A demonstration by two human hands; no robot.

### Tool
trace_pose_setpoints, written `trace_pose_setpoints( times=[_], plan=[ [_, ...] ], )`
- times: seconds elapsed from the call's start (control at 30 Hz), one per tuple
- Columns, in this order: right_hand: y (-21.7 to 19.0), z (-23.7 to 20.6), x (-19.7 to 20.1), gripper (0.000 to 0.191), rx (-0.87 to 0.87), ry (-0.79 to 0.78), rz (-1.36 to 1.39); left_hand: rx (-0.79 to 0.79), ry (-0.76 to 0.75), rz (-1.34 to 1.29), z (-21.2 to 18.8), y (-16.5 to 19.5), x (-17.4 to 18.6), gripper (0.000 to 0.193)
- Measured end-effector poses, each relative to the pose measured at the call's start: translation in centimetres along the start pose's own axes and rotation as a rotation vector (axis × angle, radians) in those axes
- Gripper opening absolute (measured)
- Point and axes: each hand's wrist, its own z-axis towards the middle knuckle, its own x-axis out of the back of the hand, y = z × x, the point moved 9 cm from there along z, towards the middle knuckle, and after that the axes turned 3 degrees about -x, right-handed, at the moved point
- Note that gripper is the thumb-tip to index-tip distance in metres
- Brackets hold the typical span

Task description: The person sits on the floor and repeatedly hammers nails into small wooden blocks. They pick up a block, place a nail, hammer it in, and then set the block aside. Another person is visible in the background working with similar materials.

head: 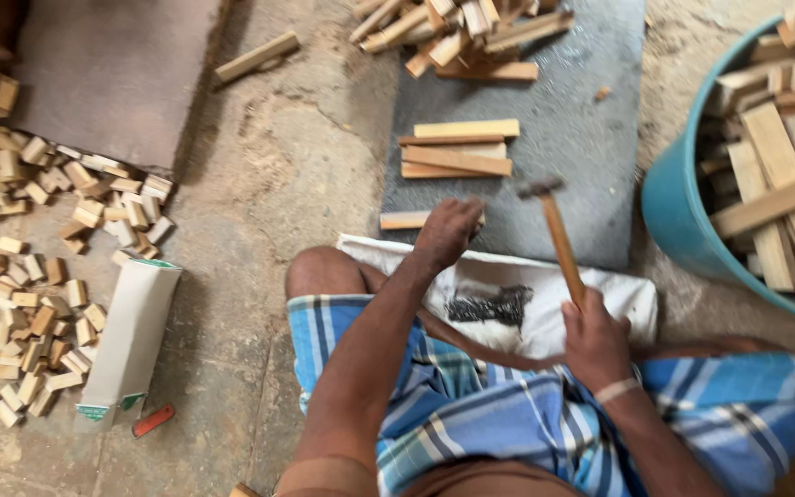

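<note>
Right hand [593, 339] grips hammer [556, 235]; white carton [131, 340] lies left.

The right hand [593, 342] grips a hammer [558, 237] raised above the grey mat [591, 138], while the left hand [448, 232] presses a wood strip [404, 220] near stacked strips [457, 149].

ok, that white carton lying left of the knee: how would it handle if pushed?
The white carton lies flat on its long side, so it would probably slide, not roll or tip. Its thin card walls look likely to dent under a squeeze. Weight is unclear; its contents are hidden.
</note>
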Motion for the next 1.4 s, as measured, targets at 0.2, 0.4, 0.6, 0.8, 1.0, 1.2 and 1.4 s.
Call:
trace_pose_setpoints(
  times=[0.2,0.4,0.6,0.8,1.0,1.2,1.4],
  plan=[
    [7.3,-2.0,-5.9,0.026,-0.615,-0.351,0.761,0.249,0.081,0.619,1.6,-7.9,7.9,0.043],
    [6.3,-0.6,-6.4,0.022,-0.698,-0.373,0.821,0.068,0.032,0.452,6.0,-4.9,6.7,0.047],
    [4.7,-0.6,-5.1,0.026,-0.676,-0.396,0.826,0.706,-0.232,-0.111,3.2,-5.8,3.0,0.034],
    [4.3,-0.1,-5.4,0.025,-0.653,-0.385,0.859,0.912,0.133,-1.405,-2.5,-2.6,2.6,0.030],
    [5.3,0.1,-6.6,0.022,-0.635,-0.406,0.909,0.434,-0.120,-0.451,-2.8,-2.4,3.2,0.030],
    [3.9,3.1,-9.4,0.020,-0.646,-0.609,0.990,0.384,-0.342,0.186,-1.8,-2.9,4.9,0.032],
    [3.3,4.7,-7.0,0.031,-0.423,-0.318,0.785,0.369,-0.098,0.431,0.0,-0.6,7.3,0.037]
  ],
)
